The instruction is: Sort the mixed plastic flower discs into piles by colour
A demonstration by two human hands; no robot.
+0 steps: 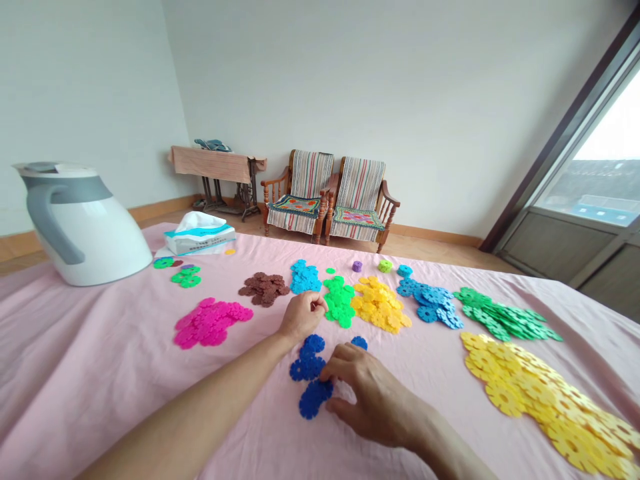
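Flat notched plastic discs lie in colour-sorted piles on a pink cloth. My left hand [303, 315] has its fingers curled closed beside the bright green discs [340, 303] and light blue discs [305, 278]; whatever it may hold is hidden. Below it, my right hand [370, 390] reaches to the dark blue discs [314, 398]. Its index finger and thumb bend around the edge of one of them. Another dark blue disc [359, 343] lies apart, just beyond the right knuckles.
Brown discs [265, 289] and pink discs [213, 323] lie left; orange-yellow discs [381, 305], blue discs [435, 303], green discs [505, 315] and yellow discs [545, 397] lie right. A kettle-like jug [100, 233] and tissue pack [200, 237] stand at left. Two chairs [357, 200] stand beyond.
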